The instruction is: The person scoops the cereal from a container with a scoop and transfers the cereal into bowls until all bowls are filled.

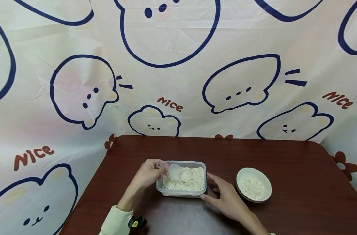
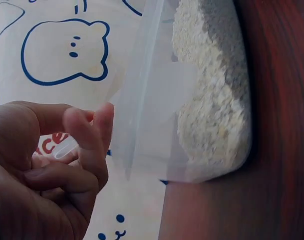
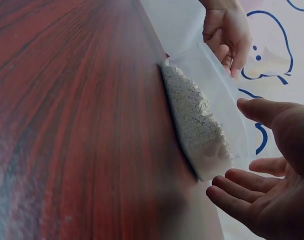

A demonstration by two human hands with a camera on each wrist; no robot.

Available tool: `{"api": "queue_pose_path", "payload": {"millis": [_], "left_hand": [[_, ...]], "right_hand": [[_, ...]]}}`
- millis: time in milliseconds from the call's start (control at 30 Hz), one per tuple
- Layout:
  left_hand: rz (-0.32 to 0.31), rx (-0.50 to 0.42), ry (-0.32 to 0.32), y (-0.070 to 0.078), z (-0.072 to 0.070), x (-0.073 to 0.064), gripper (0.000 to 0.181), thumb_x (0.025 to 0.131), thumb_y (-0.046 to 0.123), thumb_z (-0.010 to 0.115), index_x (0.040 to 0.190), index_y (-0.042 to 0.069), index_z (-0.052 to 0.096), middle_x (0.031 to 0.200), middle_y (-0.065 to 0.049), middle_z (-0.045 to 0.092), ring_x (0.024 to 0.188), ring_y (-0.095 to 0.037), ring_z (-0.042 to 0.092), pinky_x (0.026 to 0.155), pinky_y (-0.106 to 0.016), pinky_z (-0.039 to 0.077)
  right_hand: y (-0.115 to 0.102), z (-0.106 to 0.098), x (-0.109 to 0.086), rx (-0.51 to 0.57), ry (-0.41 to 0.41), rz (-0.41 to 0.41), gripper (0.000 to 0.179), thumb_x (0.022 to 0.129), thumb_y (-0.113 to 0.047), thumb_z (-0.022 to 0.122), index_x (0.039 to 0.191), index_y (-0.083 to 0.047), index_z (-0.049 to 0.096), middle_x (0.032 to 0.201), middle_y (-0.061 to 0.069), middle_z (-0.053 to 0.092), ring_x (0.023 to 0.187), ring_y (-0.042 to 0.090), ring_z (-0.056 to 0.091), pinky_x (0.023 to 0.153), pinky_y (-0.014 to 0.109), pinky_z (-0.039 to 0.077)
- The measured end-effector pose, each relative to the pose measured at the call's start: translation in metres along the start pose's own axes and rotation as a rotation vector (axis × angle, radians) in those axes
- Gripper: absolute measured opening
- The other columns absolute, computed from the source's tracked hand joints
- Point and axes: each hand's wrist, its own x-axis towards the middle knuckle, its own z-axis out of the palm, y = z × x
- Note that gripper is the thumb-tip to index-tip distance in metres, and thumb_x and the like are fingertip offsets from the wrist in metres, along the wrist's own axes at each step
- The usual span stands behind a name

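Observation:
In the head view, my left hand (image 1: 149, 173) pinches the handle of a translucent white scoop (image 1: 175, 171) from above. The scoop's bowl lies over pale, flaky rolled oats (image 1: 194, 182) inside a clear rectangular plastic container (image 1: 181, 195). Through the container's side in the left wrist view, the scoop (image 2: 176, 90) shows against the flakes, its handle partly hidden by curled fingers. My right hand (image 1: 226, 197) is at the container's right end, thumb and fingers spread and relaxed, fingertips right at the wall. It grasps nothing in the right wrist view.
To the right of my right hand stands a white bowl (image 1: 253, 172) with similar flakes in it, apparently stacked on another bowl. Everything rests on a dark red-brown wooden table (image 1: 296, 169). Behind it hangs a cartoon-printed curtain (image 1: 181, 81).

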Motion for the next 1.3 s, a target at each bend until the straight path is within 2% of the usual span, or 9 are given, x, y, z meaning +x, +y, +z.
{"api": "queue_pose_path", "payload": {"millis": [133,300,767,1100,1300], "left_hand": [[0.017,-0.056,-0.026,-0.001,0.006,0.000,0.025,0.100,0.006,0.061,0.120,-0.005,0.073,0.088,-0.017,0.079,0.055,-0.014,0.053,0.053,-0.028,0.045],[0.033,-0.108,-0.044,-0.002,0.013,0.000,0.025,0.100,0.006,0.062,0.121,-0.006,0.072,0.087,-0.015,0.079,0.055,-0.013,0.052,0.051,-0.025,0.042],[0.040,-0.099,-0.045,0.003,0.027,0.005,0.023,0.102,0.009,0.065,0.120,-0.003,0.073,0.089,-0.018,0.079,0.054,-0.015,0.056,0.050,-0.024,0.039],[0.056,-0.081,-0.073,0.001,0.021,0.005,0.025,0.101,0.010,0.065,0.121,-0.002,0.074,0.097,-0.021,0.078,0.060,-0.018,0.062,0.048,-0.023,0.035],[0.079,-0.086,-0.054,-0.002,0.015,0.005,0.023,0.103,0.009,0.064,0.120,-0.002,0.075,0.102,-0.025,0.079,0.061,-0.020,0.061,0.048,-0.024,0.035]], "right_hand": [[0.002,0.003,0.002,0.011,0.004,0.000,0.080,0.091,-0.039,0.088,0.157,-0.013,0.051,0.143,0.007,0.069,0.133,0.026,0.067,0.101,0.039,0.060],[0.001,0.005,0.003,0.023,0.004,0.025,0.080,0.090,-0.039,0.088,0.157,-0.015,0.052,0.141,0.006,0.070,0.132,0.026,0.067,0.100,0.040,0.061],[0.000,0.006,0.003,0.057,-0.004,0.036,0.082,0.091,-0.038,0.087,0.159,-0.014,0.048,0.142,0.010,0.069,0.132,0.027,0.067,0.099,0.040,0.061],[-0.001,0.007,0.003,0.058,-0.007,0.057,0.082,0.092,-0.038,0.087,0.160,-0.015,0.048,0.144,0.009,0.068,0.134,0.028,0.066,0.099,0.040,0.060],[-0.001,0.006,0.004,0.057,-0.009,0.043,0.082,0.092,-0.038,0.087,0.160,-0.016,0.047,0.146,0.009,0.067,0.135,0.029,0.065,0.100,0.039,0.060]]}}
